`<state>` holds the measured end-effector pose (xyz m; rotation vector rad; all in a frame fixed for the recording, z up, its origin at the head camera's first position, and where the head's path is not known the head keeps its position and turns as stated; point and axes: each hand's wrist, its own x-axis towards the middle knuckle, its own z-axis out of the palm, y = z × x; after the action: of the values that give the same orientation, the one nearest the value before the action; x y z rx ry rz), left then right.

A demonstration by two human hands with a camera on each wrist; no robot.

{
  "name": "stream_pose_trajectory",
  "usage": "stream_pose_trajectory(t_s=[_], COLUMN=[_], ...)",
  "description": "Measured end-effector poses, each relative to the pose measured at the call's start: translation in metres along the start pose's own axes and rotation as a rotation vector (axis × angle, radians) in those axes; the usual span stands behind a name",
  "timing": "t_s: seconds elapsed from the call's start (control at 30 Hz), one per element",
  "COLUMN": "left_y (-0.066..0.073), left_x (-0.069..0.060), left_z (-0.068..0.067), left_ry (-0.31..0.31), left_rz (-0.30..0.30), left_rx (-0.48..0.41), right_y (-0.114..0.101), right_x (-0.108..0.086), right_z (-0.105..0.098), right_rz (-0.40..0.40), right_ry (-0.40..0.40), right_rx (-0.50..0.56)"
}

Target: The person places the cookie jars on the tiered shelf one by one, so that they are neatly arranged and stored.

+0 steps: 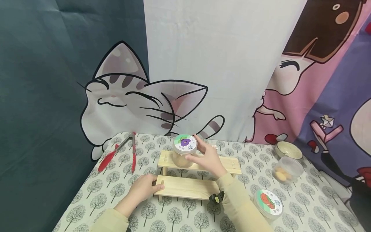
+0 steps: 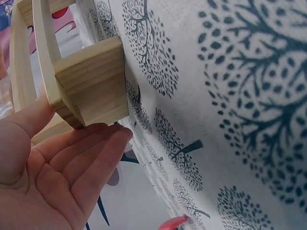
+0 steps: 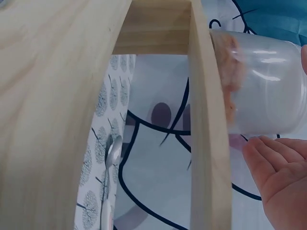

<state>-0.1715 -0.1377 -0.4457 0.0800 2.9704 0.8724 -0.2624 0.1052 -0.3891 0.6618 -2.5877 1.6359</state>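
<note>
A two-tier wooden shelf (image 1: pixel 188 187) (image 2: pixel 93 72) (image 3: pixel 208 143) stands mid-table. My left hand (image 1: pixel 142 187) (image 2: pixel 62 177) grips the left end of its lower tier, thumb on the board and fingers extended along the end. On the left part of the upper tier sits a clear jar (image 1: pixel 182 160) (image 3: pixel 268 81), upright, its lid showing a purple picture. My right hand (image 1: pixel 209 158) (image 3: pixel 283 182) holds this jar from the right, thumb and fingers on opposite sides. Orange-brown contents show near the jar's base in the right wrist view.
Red-tipped tongs (image 1: pixel 134 154) lie at the back left. On the right are a bowl (image 1: pixel 289 150), a clear tub (image 1: pixel 292 169) with yellowish pieces, and a jar with a red-pictured lid (image 1: pixel 269 203). A spoon (image 3: pixel 112 155) lies behind the shelf.
</note>
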Motion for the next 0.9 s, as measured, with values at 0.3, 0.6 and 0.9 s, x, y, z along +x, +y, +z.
stream_pose_trajectory(t_s=[0.3,0.6,0.9], left_y=[-0.001,-0.001,0.001], left_x=[0.000,-0.001,-0.002], left_z=[0.000,0.000,-0.003], left_ry=[-0.003,0.000,-0.009], left_rz=[0.011,0.025,0.015], left_rx=[0.005,0.035,0.037], right_y=[0.000,0.001,0.014], right_x=[-0.007,-0.019,-0.031], right_z=[-0.018,-0.042,-0.071], right_rz=[-0.028,0.029,0.040], right_ry=[0.013,0.044,0.074], right_rx=[-0.067,-0.110,-0.133])
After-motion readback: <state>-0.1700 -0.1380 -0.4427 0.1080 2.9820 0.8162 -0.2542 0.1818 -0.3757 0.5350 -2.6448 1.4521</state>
